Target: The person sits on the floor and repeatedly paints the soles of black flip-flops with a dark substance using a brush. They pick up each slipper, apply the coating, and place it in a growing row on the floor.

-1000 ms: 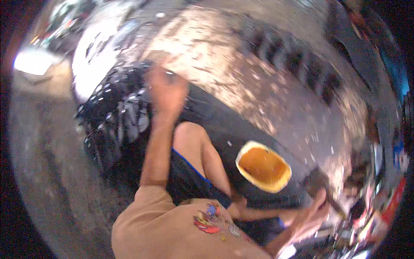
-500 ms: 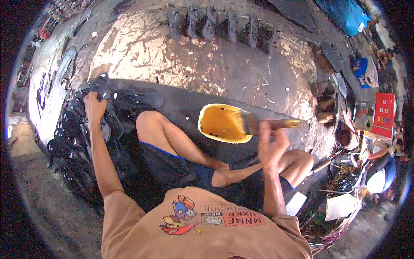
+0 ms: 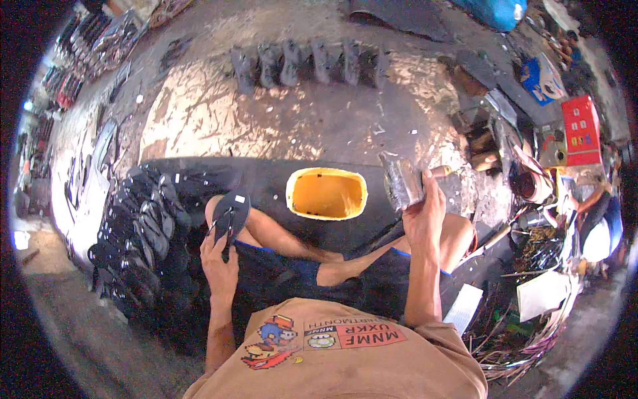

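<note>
My left hand is closed on a black flip-flop, held over my left knee with its toe end pointing away and a small white tag on it. In my right hand is a wide flat brush with a wooden handle; its dark, wet-looking head is raised to the right of the tub. The yellow tub, with a pale rim, stands on the dark mat in front of my crossed legs. Amber liquid or residue shows inside it. Neither hand touches the tub.
A heap of black flip-flops lies to my left. Several dark sandal-shaped pieces form a row on the far side. At the right are a red box, white sheets, tools and clutter; another person is near the right rim.
My left hand has come back from the heap toward my knee, now with a flip-flop. The brush has left the tub, rising to its right. The view has shifted.
</note>
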`<state>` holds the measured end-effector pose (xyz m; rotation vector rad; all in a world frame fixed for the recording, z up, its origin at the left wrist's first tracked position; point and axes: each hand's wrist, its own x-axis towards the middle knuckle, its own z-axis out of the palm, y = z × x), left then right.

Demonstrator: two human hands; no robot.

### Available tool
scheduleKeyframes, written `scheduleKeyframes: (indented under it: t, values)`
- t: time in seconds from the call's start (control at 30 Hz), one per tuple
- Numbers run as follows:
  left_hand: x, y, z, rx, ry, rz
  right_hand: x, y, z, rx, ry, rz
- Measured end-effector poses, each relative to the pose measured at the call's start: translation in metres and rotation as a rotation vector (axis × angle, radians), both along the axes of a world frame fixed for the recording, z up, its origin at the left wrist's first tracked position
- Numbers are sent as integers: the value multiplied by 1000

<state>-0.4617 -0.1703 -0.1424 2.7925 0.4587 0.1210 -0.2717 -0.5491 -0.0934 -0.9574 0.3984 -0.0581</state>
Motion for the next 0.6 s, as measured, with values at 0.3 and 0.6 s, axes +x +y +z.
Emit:
scheduleKeyframes:
  t: [0.3, 0.6]
  values:
    - [91, -107, 27, -2045, -52, 189, 25, 37, 20, 125, -160, 119]
    - [84, -154, 50, -2118, -167, 12, 51, 89, 45, -352, -433, -196]
